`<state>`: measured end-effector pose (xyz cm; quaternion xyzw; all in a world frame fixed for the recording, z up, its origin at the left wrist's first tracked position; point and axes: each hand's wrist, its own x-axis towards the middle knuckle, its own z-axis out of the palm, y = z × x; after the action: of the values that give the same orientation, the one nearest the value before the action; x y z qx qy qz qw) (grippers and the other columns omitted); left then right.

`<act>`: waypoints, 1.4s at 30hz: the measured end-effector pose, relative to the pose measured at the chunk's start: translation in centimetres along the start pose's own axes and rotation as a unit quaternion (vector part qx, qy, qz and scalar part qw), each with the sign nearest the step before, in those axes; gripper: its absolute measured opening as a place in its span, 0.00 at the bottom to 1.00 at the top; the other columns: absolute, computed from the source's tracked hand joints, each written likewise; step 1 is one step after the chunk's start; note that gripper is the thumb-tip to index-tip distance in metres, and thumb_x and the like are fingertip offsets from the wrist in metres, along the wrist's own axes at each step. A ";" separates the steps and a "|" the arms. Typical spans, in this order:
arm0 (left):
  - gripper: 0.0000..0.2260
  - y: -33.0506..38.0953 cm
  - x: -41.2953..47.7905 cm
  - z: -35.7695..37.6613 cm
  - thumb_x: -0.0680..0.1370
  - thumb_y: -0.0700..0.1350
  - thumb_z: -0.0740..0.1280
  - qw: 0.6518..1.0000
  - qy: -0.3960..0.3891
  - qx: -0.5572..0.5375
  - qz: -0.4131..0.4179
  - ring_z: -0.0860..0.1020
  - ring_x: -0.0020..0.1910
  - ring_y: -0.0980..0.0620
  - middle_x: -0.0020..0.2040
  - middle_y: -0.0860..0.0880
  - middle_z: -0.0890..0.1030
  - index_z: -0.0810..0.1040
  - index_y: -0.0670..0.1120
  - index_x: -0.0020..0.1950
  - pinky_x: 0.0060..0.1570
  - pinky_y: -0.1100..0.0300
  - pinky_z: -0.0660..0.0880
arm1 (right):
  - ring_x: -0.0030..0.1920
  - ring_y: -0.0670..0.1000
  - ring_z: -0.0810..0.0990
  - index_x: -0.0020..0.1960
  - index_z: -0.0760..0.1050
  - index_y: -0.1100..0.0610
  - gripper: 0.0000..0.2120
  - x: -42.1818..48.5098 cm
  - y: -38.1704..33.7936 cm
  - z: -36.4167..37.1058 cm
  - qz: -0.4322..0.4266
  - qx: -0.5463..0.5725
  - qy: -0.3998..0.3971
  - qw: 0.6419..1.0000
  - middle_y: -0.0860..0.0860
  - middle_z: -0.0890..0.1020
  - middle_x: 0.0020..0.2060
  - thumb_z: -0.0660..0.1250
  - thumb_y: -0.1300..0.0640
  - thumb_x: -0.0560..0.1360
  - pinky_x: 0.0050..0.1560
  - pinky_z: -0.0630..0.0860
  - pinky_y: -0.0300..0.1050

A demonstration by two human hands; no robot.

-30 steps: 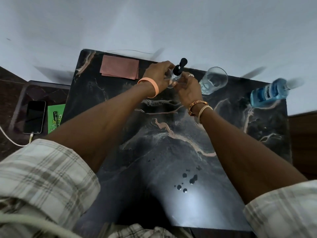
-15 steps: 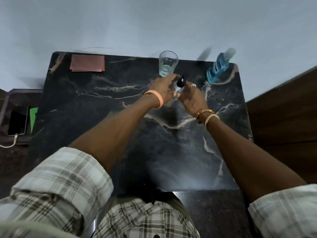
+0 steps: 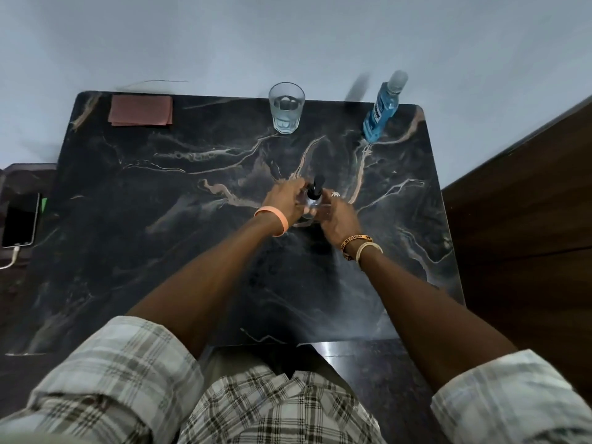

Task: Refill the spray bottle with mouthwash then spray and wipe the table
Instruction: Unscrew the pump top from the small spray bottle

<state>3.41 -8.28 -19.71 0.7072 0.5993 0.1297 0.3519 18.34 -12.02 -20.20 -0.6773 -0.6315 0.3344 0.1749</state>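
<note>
A small clear spray bottle with a black pump top stands upright at the middle of the black marble table. My left hand grips its left side and my right hand wraps its right side, so most of the body is hidden. The blue mouthwash bottle stands capped at the far right edge. A folded pink cloth lies at the far left corner.
A clear glass with a little liquid stands at the back middle. A phone on a charging cable lies on a lower surface to the left. A brown wooden panel borders the table's right side.
The view has pulled back and swung over the table. Both hands have brought the spray bottle from the back of the table toward its middle, still holding it.
</note>
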 end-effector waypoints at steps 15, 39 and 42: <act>0.32 -0.3 -0.7 -0.6 0.65 0.41 0.71 0.991 0.013 -0.136 -0.015 0.80 0.57 0.50 0.63 0.49 0.79 0.72 0.49 0.69 0.57 0.50 0.79 | 0.49 0.52 0.81 0.61 0.73 0.51 0.22 -0.1 -1.3 -0.3 -0.042 0.018 0.026 0.999 0.49 0.82 0.51 0.74 0.49 0.69 0.49 0.79 0.53; 0.13 2.2 -0.5 -1.5 0.62 0.43 0.82 0.991 0.065 -0.110 -0.024 0.83 0.38 0.54 0.36 0.52 0.84 0.83 0.52 0.42 0.45 0.53 0.81 | 0.38 0.59 0.80 0.45 0.81 0.59 0.13 0.1 -1.5 -0.3 0.052 -0.039 0.050 0.997 0.57 0.82 0.37 0.74 0.49 0.72 0.37 0.75 0.48; 0.19 2.2 -0.5 -1.7 0.62 0.43 0.82 0.994 0.043 -0.104 -0.017 0.82 0.44 0.55 0.43 0.53 0.85 0.83 0.52 0.50 0.50 0.53 0.80 | 0.37 0.59 0.80 0.42 0.80 0.58 0.09 0.0 -1.6 -0.3 0.051 -0.038 0.045 0.997 0.57 0.81 0.35 0.73 0.52 0.73 0.36 0.75 0.47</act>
<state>3.92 -8.22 -16.90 0.6504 0.6092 0.2153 0.3994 17.39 -11.71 -18.96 -0.7293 -0.5995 0.2880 0.1603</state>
